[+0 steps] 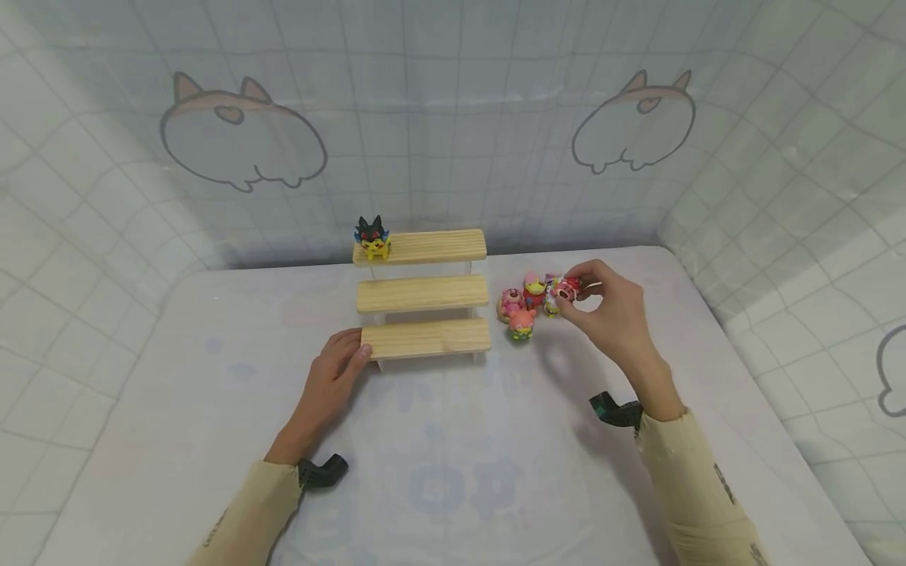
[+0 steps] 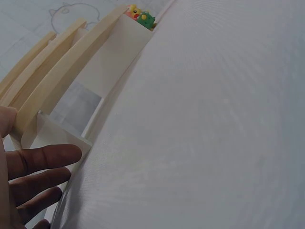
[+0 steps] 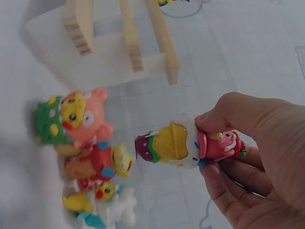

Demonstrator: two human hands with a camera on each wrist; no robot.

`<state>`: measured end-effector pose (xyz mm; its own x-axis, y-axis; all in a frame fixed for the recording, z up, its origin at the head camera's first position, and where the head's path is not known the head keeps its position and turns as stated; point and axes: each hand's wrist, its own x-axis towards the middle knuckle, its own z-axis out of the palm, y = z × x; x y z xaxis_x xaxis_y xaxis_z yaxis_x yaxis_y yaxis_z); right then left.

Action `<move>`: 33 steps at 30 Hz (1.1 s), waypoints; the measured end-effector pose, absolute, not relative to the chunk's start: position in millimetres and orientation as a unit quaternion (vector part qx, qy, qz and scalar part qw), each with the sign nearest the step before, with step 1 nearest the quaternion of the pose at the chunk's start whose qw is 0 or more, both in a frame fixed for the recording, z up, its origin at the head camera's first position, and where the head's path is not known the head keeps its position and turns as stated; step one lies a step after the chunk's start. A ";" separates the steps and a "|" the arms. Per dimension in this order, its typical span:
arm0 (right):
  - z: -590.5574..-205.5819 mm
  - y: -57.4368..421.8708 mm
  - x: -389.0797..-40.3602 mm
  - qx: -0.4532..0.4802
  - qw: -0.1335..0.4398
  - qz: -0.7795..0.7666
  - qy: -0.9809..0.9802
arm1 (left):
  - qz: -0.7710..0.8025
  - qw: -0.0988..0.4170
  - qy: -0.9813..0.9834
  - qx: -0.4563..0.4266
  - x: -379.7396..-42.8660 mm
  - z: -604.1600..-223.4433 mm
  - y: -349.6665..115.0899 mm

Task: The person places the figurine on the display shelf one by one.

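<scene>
My right hand [image 1: 609, 310] pinches a toy figurine [image 3: 176, 145] between thumb and fingers. It has a pink-red head with a strawberry-like top and a yellow and white body on a purple base. In the right wrist view it lies sideways, apart from the other figurines. My left hand [image 1: 336, 369] rests at the left end of the lowest step of a three-step wooden display stand [image 1: 425, 338]. Its thumb [image 2: 7, 121] touches the plank's end, while the other fingers [image 2: 45, 160] stretch out beside the white side panel [image 2: 55, 131].
A black and yellow figurine [image 1: 373, 240] stands at the left of the top step. Right of the stand, several figurines cluster on the white-covered table [image 1: 453, 440], including a coral-pink one with a green base [image 3: 71, 117]. A grid-patterned curtain [image 1: 439, 118] hangs behind.
</scene>
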<state>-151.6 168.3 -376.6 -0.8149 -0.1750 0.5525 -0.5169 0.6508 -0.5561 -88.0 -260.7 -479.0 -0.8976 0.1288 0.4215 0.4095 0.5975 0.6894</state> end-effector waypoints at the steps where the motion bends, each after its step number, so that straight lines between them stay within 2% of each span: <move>1: -374.8 165.2 -152.3 0.200 0.231 0.370 -0.877 | -0.421 0.166 -0.879 -0.152 -87.9 -479.1 -260.8; 11: -350.6 129.8 -166.2 0.244 0.216 0.378 -0.867 | -0.421 0.172 -0.877 -0.153 -88.2 -482.0 -260.8; 20: -325.2 102.6 -180.5 0.309 0.228 0.373 -0.844 | -0.420 0.170 -0.878 -0.155 -88.7 -479.4 -261.4; 33: -305.5 57.5 -199.4 0.381 0.211 0.398 -0.807 | -0.427 0.172 -0.873 -0.161 -89.5 -478.9 -261.0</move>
<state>-199.4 57.5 -305.5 -0.6210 -0.4467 0.6441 -0.7829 0.3933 -0.4821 -89.5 -261.0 -478.9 -0.8887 0.1350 0.4381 0.4288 0.5827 0.6903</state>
